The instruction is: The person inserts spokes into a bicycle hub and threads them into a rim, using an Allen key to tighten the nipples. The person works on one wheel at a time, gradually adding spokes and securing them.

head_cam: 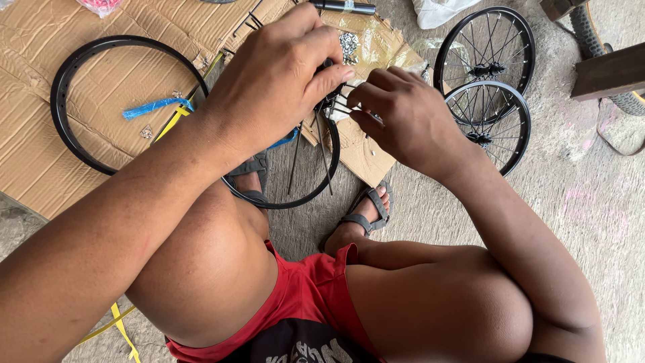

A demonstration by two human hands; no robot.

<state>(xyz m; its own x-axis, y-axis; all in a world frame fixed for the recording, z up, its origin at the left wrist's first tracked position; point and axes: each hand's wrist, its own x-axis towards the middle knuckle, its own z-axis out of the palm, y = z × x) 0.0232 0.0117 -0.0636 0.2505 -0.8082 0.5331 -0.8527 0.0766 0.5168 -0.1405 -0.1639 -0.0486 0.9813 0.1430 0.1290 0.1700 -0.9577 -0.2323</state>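
Gripping: left hand (275, 74) closes over a hub, mostly hidden, above a black rim (316, 185).
Right hand (403, 117): fingers pinched on thin spokes (339, 107) beside the hub.
Position: over the cardboard sheet's (40, 40) right edge.
Left: empty rim (64, 87), blue strip (154, 106).
Right: two spoked wheels (487, 101) on concrete.

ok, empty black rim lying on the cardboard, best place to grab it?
Take the bare black rim at its left arc, coming from above. It lies flat on the cardboard, and that side is clear of the left hand and the blue strip.
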